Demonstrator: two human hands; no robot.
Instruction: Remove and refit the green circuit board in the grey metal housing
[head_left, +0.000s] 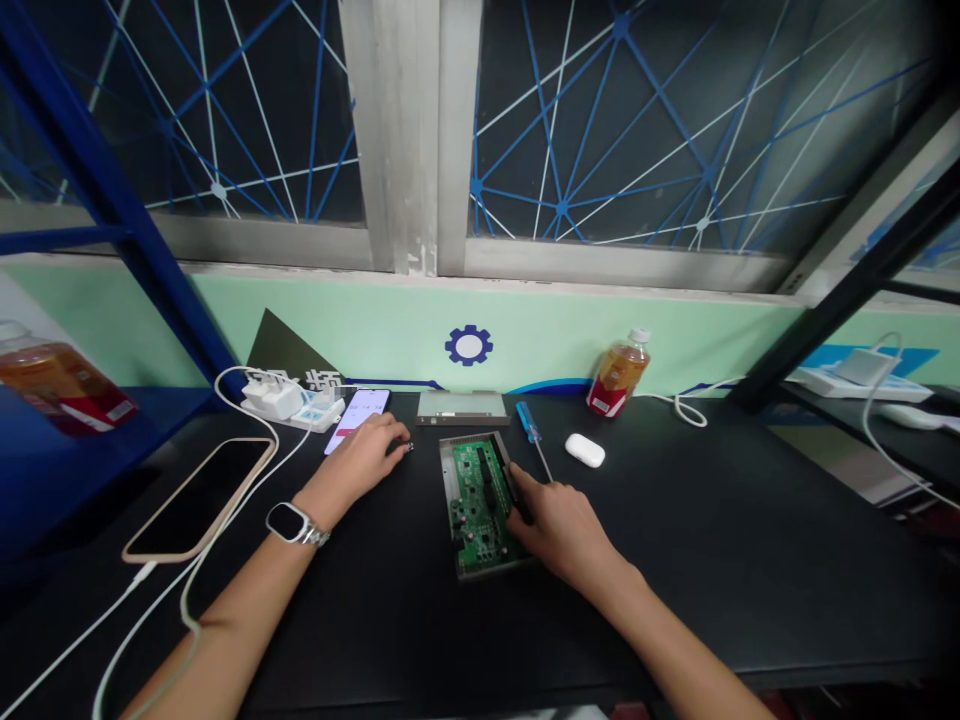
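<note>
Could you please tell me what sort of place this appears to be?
It looks like an electronics repair or assembly desk, though I can't be certain: a green circuit board lies on the black tabletop, with a blue-handled screwdriver nearby.

The circuit board (480,500) is green, the screwdriver handle (527,421) blue, the bench (712,560) black, the earbud case (585,450) white; a navy gear (453,346) patterns the pale-green wall (360,320).

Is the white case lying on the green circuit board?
No, the white case lies on the table, right of the circuit board.
</note>
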